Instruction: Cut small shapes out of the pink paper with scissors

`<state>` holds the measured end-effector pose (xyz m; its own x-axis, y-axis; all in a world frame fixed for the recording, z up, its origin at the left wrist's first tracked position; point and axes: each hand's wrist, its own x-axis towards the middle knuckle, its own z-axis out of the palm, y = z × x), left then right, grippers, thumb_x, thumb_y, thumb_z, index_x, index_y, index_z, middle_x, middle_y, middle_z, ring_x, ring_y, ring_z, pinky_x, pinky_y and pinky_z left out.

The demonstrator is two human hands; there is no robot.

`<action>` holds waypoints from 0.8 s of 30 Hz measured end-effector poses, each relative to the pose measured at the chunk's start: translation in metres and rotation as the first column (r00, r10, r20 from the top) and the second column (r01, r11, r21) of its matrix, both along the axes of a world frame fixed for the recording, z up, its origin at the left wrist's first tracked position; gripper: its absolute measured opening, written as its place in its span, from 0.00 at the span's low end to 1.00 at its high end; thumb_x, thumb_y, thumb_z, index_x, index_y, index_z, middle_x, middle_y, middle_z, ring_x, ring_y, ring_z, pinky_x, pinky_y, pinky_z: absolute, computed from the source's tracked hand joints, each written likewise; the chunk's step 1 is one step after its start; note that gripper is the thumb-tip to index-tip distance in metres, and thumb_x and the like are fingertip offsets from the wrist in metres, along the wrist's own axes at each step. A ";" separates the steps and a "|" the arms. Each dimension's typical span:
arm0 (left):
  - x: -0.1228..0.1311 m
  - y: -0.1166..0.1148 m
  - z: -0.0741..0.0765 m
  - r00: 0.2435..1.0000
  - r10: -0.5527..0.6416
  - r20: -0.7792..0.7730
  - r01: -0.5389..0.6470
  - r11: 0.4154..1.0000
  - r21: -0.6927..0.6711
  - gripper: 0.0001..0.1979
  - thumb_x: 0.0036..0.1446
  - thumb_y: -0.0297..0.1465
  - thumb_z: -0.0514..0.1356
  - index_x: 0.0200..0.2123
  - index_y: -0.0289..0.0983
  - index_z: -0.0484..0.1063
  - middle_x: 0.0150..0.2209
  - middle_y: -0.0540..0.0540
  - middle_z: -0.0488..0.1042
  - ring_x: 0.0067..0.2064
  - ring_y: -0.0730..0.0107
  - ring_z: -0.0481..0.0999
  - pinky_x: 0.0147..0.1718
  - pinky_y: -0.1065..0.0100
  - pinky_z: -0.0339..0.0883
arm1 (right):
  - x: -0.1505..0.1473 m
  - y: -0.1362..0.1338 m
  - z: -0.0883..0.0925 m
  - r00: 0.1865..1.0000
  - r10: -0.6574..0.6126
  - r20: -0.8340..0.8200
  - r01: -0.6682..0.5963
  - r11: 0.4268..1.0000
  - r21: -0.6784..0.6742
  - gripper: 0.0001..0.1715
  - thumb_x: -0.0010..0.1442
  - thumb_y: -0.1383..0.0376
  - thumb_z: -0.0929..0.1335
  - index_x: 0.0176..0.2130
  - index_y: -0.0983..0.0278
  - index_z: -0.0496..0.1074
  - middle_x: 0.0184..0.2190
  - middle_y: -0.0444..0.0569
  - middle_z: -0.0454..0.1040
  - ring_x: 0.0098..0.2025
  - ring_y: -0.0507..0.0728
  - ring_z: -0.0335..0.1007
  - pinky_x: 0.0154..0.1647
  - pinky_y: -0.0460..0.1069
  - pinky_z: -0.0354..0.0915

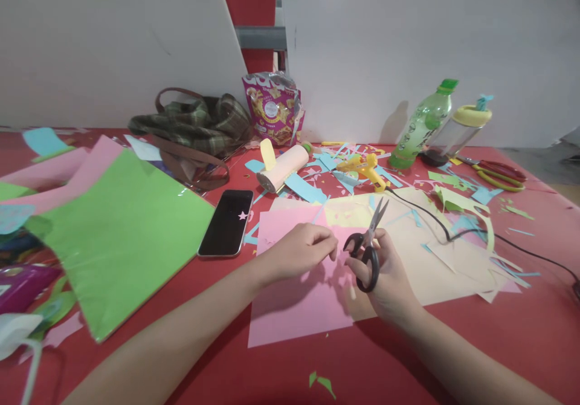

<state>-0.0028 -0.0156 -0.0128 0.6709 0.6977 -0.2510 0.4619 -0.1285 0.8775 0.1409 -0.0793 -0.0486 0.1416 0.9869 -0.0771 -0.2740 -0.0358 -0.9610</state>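
My right hand [390, 278] holds small scissors [372, 228] by their black handles, with the blades pointing up and slightly parted. To their left, my left hand [302, 251] hovers over a pink sheet of paper [290, 314], its fingers curled in. Whatever those fingers may hold is hidden. Small pink scraps lie on the sheet below the hands. Left of the sheet is a black phone [222, 230] with a tiny pink star [243, 216] on its screen. Beyond my left hand lies a paper-covered roll [285, 168] with yellow and blue paper pieces attached.
Cream paper [426, 266] and offcuts spread to the right, crossed by a black cord from a yellow glue gun [367, 168]. Behind stand a green bottle [423, 126], a clear cup [457, 132] and a snack bag [274, 109]. Larger scissors [501, 174] lie far right; green paper [122, 236] lies left.
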 end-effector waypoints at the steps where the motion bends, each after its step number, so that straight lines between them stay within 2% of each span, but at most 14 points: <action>1: 0.000 0.000 0.000 1.000 -0.013 0.001 0.013 1.000 -0.014 0.14 0.52 0.34 0.44 0.21 0.35 0.61 0.19 0.52 0.60 0.20 0.78 0.61 0.20 0.75 0.55 | 0.000 0.000 0.000 1.000 -0.004 0.005 0.004 1.000 0.005 0.16 0.46 0.74 0.67 0.29 0.59 0.55 0.27 0.39 0.63 0.23 0.47 0.59 0.17 0.40 0.55; 6: 0.002 -0.003 0.003 0.994 -0.112 -0.006 0.111 0.991 -0.072 0.14 0.51 0.38 0.47 0.22 0.35 0.62 0.21 0.52 0.63 0.20 0.78 0.62 0.20 0.75 0.57 | -0.001 -0.001 0.003 1.000 0.009 0.011 -0.009 0.999 0.042 0.16 0.46 0.72 0.68 0.29 0.59 0.55 0.27 0.39 0.63 0.23 0.47 0.60 0.18 0.41 0.57; 15: 0.002 -0.003 0.002 0.992 -0.124 -0.001 0.124 0.991 0.044 0.13 0.52 0.34 0.48 0.20 0.34 0.61 0.18 0.53 0.60 0.20 0.80 0.60 0.19 0.76 0.52 | -0.002 -0.001 0.004 1.000 -0.006 0.016 0.005 0.999 0.049 0.17 0.45 0.70 0.69 0.29 0.59 0.55 0.26 0.39 0.64 0.23 0.48 0.61 0.18 0.42 0.56; 24: 0.002 -0.002 0.000 0.988 -0.151 0.017 0.151 0.988 0.044 0.13 0.52 0.33 0.47 0.19 0.34 0.59 0.18 0.54 0.59 0.19 0.81 0.59 0.19 0.76 0.51 | 0.000 0.000 0.000 1.000 -0.019 0.008 0.019 0.999 0.037 0.17 0.45 0.72 0.68 0.29 0.59 0.55 0.26 0.39 0.65 0.20 0.46 0.58 0.16 0.41 0.55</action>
<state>-0.0008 -0.0178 -0.0126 0.7741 0.5977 -0.2086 0.4164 -0.2325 0.8789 0.1408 -0.0797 -0.0484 0.1611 0.9861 -0.0397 -0.2663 0.0047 -0.9639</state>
